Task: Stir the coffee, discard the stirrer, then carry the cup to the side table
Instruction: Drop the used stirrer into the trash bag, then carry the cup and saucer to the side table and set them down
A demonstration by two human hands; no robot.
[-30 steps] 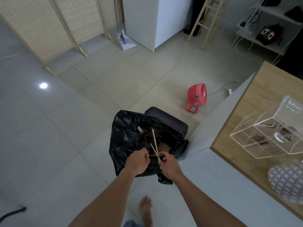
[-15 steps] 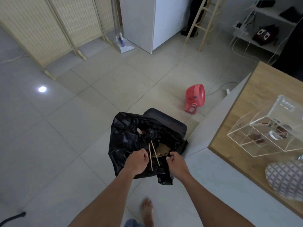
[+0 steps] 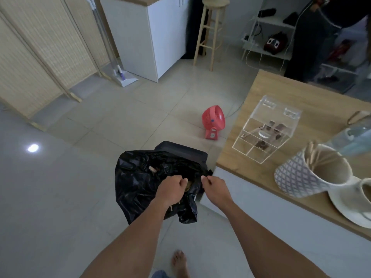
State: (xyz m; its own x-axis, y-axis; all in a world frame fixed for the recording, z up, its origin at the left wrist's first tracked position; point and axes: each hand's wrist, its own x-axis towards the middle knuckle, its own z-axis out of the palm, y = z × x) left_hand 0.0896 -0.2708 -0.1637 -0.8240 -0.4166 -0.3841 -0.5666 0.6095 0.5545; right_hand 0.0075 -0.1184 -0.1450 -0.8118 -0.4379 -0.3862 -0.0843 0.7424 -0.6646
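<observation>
A black trash bag [image 3: 138, 183] lines a bin on the floor beside the counter. My left hand [image 3: 170, 189] is a closed fist over the bag's opening; a pale end of the wooden stirrer [image 3: 171, 207] pokes out below it. My right hand [image 3: 215, 187] hovers next to it over the bag's right rim, fingers curled, with nothing visible in it. The white coffee cup [image 3: 366, 194] sits on a saucer [image 3: 345, 207] at the right edge of the view, on the wooden counter [image 3: 251, 157].
A patterned holder [image 3: 301, 177] with wooden sticks and a clear acrylic box [image 3: 267, 129] stand on the counter. A red fan [image 3: 213, 121] sits on the tiled floor behind the bin. Farther off are a wooden stool [image 3: 208, 31], a white cabinet [image 3: 140, 37], and a person [image 3: 321, 37].
The two stirrer pieces that stood up between my hands have dropped out of sight. My hands have come apart, and the view has tilted up and to the right.
</observation>
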